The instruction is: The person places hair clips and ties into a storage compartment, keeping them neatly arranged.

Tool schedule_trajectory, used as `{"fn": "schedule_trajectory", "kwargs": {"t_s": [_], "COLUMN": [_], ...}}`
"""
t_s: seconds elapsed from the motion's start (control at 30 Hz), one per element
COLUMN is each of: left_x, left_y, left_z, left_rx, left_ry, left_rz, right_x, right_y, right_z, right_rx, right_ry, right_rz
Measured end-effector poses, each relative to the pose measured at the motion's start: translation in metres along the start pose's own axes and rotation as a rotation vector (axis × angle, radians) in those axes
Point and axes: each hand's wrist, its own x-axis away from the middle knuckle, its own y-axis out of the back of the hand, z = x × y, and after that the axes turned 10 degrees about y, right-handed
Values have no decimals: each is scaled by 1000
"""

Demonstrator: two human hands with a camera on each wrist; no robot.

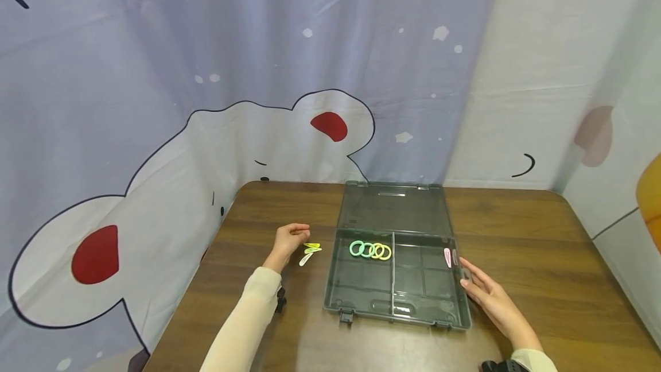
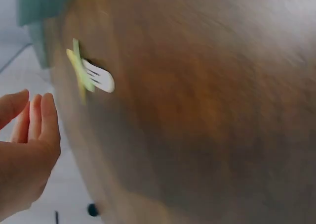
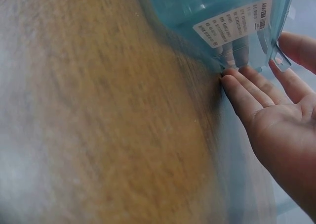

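My left hand [image 1: 290, 243] hovers beside a small group of snap hair clips, its fingers nearly straight and nothing visible between them. The group has a yellow hair clip [image 1: 312, 244], a green hair clip [image 1: 312, 250] and a white hair clip [image 1: 306, 259]; the left wrist view shows them overlapping. My right hand [image 1: 493, 300] touches the right side of a clear grey plastic case [image 1: 361, 316], fingers extended along its wall and thumb at the rim. Several green and yellow hair rings [image 1: 370, 250] lie in the case's left compartment. A pink hair clip [image 1: 447, 258] lies at the right compartment's wall.
The case's lid [image 1: 395, 208] is folded back flat toward the curtain [image 1: 258, 142] behind the table. A divider [image 1: 393, 274] splits the case in two. Latches [image 1: 346, 317] stick out at its front. Wooden table [image 1: 558, 257] surrounds the case.
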Motion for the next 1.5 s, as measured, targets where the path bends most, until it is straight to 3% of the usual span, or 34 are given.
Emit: {"fn": "schedule_trajectory", "kwargs": {"t_s": [0.23,0.53,0.83,0.97,1.07,1.13,1.23,1.33,1.4,1.5], "left_x": [-8,-5,-8,-9,-12,-17,-21,-23,-21,-20], "left_y": [6,8,3,1,1,2,3,3,1,-1], "left_z": [16,23,29,29,29,32,31,28,24,22], "left_rx": [-99,-267,-364,-377,-363,-364,-388,-418,-450,-470], "left_ry": [-35,-89,-161,-152,-166,-222,-247,-210,-143,-123], "left_rz": [44,43,-43,-57,-32,-4,32,46,42,31], "right_x": [-1,-1,1,1,1,1,1,0,0,1], "right_y": [-1,0,-3,-3,-2,-1,0,1,1,1], "right_z": [0,-2,-2,-2,-3,-3,-2,-2,-2,-2], "right_rx": [-2,3,6,4,6,8,11,6,6,7], "right_ry": [2,6,-3,-7,-7,-7,-7,-6,-4,0], "right_rz": [5,4,17,10,11,12,16,14,13,12]}}
